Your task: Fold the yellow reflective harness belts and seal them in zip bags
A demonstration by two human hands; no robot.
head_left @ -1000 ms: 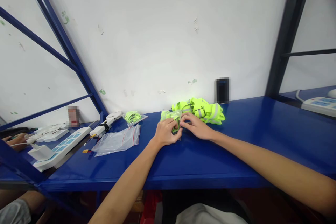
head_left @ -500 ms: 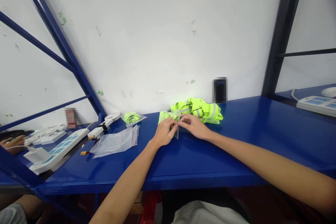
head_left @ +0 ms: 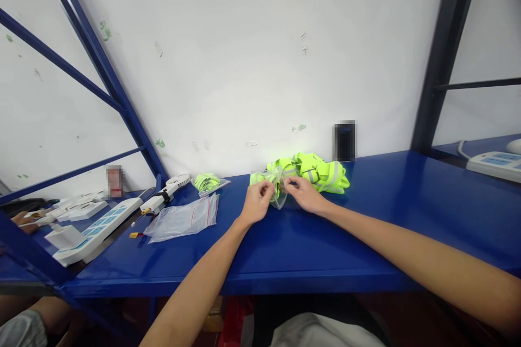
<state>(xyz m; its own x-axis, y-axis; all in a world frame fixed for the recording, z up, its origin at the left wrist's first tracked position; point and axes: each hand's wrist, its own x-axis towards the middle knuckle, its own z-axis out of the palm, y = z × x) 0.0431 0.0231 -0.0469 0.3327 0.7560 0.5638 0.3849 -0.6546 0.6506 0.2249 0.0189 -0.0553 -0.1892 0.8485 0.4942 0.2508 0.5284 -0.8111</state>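
The fingertips of the left hand and right hand face each other across a narrow gap, each thumb closed toward its forefinger in a close pinch on the film of a clear plastic bag. Whether the bag's mouth is sealed or parted between them is too small to tell. The bag spans the gap, one loose corner hanging toward the wearer, and a fluorescent yellow-green reflective strap bundle shows through it just beyond the left fingers.

The film looks thin, limp and rather slick, likely to crease or slide under a loose touch; a firm thumb-and-forefinger pinch right at its edge, one on each side, should suit it best. The bundle seems light, soft and springy, better cupped around its whole body than tugged by a single loop.

Just beyond the right fingers lies a loose pile of reflective straps. Left of the left fingers, well apart, are another bagged strap bundle and flat zip-lock bags with a red line; farther left come a white handheld fan and a power strip, all on the blue tabletop.
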